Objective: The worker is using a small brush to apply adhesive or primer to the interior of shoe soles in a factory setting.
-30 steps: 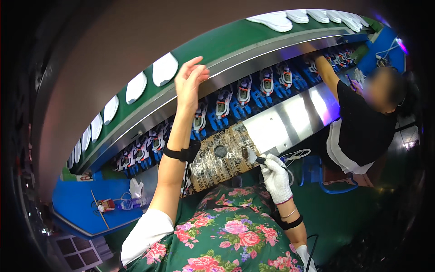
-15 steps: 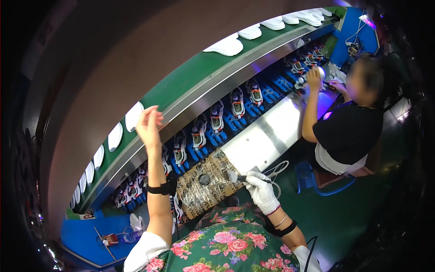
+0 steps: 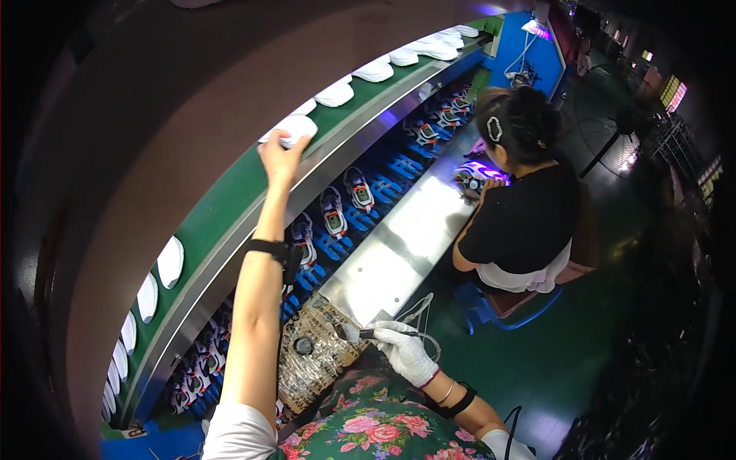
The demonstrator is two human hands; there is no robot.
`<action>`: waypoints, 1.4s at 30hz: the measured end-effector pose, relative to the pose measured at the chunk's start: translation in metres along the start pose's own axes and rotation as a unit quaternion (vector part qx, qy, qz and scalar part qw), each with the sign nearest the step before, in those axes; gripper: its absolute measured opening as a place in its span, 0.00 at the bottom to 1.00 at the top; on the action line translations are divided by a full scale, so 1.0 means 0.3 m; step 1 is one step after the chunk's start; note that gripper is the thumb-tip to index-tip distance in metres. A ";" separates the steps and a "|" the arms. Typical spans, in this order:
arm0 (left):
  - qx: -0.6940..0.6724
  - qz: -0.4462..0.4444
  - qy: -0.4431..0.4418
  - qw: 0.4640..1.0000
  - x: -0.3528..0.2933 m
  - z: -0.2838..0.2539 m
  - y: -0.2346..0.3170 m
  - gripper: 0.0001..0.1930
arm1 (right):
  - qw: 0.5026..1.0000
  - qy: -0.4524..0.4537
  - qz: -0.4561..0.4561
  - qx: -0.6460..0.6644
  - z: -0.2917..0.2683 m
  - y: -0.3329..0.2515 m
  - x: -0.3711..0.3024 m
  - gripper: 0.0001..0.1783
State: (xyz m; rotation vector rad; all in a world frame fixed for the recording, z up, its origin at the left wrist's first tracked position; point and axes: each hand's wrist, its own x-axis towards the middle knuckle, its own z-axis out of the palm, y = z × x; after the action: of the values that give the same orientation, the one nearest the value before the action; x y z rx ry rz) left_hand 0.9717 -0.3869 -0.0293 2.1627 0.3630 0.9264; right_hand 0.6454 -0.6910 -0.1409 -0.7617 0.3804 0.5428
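My bare left hand [image 3: 282, 159] reaches up to the green conveyor belt [image 3: 222, 188]. Its thumb and fingers grip the near end of a white shoe sole [image 3: 299, 127], one of several lying along the belt. My right hand [image 3: 405, 354] wears a white knitted glove and holds a brush [image 3: 349, 333] by its dark handle. The pale bristles point left, over a work surface wrapped in clear film and printed tape [image 3: 322, 356]. A round dark knob or lid [image 3: 303, 346] sits on that surface. A pale hose [image 3: 435, 345] loops behind the glove.
Below the belt's metal rail [image 3: 307, 178], shoe uppers [image 3: 332, 213] stand on a lower line with blue holders. A metal tabletop [image 3: 391, 257] extends right. A co-worker in black [image 3: 529, 215] sits there, bent over a shoe [image 3: 481, 175] under purple light. A fan [image 3: 617, 146] stands behind.
My left hand has moved up and right along the belt and taken hold of a white shoe sole. The view has swung right. The co-worker has bent down over the shoe.
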 end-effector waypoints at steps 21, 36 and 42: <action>-0.631 -0.475 -0.252 0.559 -1.217 -0.820 -0.123 0.41 | 0.971 -0.178 -0.104 -0.124 0.441 -0.019 -0.125 0.10; -0.705 -0.436 -0.079 0.553 -1.231 -0.841 0.021 0.52 | 0.558 -0.258 -0.577 -0.538 0.599 0.078 -0.086 0.15; -0.837 -0.342 -0.149 0.400 -1.290 -0.826 -0.076 0.52 | 0.509 -0.349 -0.536 -0.576 0.565 0.137 -0.173 0.20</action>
State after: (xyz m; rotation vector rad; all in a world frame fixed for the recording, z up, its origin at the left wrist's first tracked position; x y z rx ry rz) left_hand 0.5249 -0.4378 -0.1264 0.0642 -0.0240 0.0213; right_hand 0.6015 -0.5588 -0.0238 -1.7317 -1.3875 -0.2607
